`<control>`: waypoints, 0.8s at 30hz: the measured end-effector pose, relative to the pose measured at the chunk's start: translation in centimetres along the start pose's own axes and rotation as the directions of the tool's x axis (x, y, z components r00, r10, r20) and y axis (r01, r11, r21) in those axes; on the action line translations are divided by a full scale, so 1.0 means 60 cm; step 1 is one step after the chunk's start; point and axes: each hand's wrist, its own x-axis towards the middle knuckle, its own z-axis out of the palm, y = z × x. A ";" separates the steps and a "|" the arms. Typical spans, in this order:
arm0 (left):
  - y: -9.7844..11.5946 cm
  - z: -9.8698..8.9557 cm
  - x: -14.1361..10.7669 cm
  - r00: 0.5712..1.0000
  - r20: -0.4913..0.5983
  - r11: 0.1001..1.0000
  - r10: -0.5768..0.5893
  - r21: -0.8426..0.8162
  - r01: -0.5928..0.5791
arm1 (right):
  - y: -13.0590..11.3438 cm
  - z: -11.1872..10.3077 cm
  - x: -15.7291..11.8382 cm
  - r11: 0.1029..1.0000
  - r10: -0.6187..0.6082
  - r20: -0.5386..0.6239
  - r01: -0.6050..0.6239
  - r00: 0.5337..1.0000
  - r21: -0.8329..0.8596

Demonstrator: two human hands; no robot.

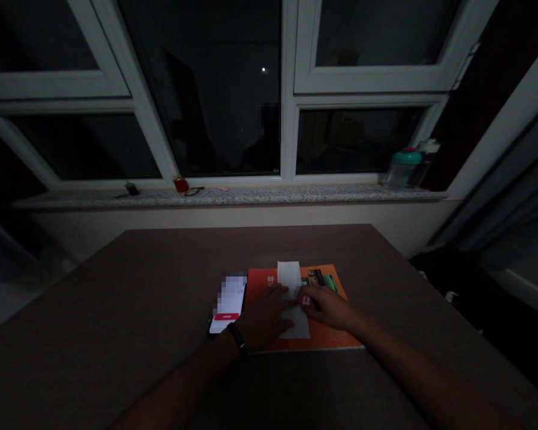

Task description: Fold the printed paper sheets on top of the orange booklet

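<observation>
Our two bare arms [179, 382] come in from the bottom, with a dark band [237, 338] around the left wrist. Our left hand [264, 319] lies flat with its fingers spread apart, pressing on a white strip of paper [289, 273]. Our right hand [320, 304] is curled up at the strip's right edge, and we can't tell if it pinches anything. The strip lies on top of a red and orange book [316, 340], on the brown table [116, 304]. Just left of the book we see a phone [226, 324] with its screen lit.
</observation>
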 end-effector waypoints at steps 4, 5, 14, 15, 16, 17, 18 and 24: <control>0.002 -0.007 -0.001 1.000 0.001 1.000 -0.015 -0.012 0.015 | 0.002 -0.001 -0.003 1.000 -0.020 0.026 0.020 0.999 0.002; 0.002 -0.007 -0.001 1.000 -0.002 1.000 -0.014 -0.017 0.014 | 0.000 -0.001 -0.005 0.999 -0.032 0.055 0.032 0.998 0.006; -0.006 0.000 -0.002 1.000 -0.004 0.999 -0.007 -0.034 0.007 | -0.012 -0.002 -0.014 0.998 -0.052 0.141 0.048 0.989 0.033; -0.007 -0.001 -0.001 1.000 0.002 0.999 -0.005 -0.033 0.005 | -0.007 0.001 -0.012 0.999 -0.028 0.092 0.026 0.995 0.018; -0.008 -0.002 -0.001 1.000 0.009 1.000 -0.003 -0.030 0.003 | -0.001 0.004 -0.009 1.000 0.005 0.028 -0.005 1.000 -0.006; -0.010 -0.003 0.000 1.000 0.013 1.000 -0.003 -0.022 0.004 | 0.004 0.007 -0.006 0.999 0.030 -0.024 -0.031 0.999 -0.027; -0.011 -0.004 0.001 1.000 0.015 1.000 -0.005 -0.010 0.005 | 0.010 0.010 -0.004 0.998 0.049 -0.054 -0.051 0.997 -0.032; -0.014 -0.011 0.002 1.000 0.010 0.998 -0.018 0.057 0.017 | 0.010 0.012 0.002 0.999 0.008 -0.044 -0.009 0.999 -0.032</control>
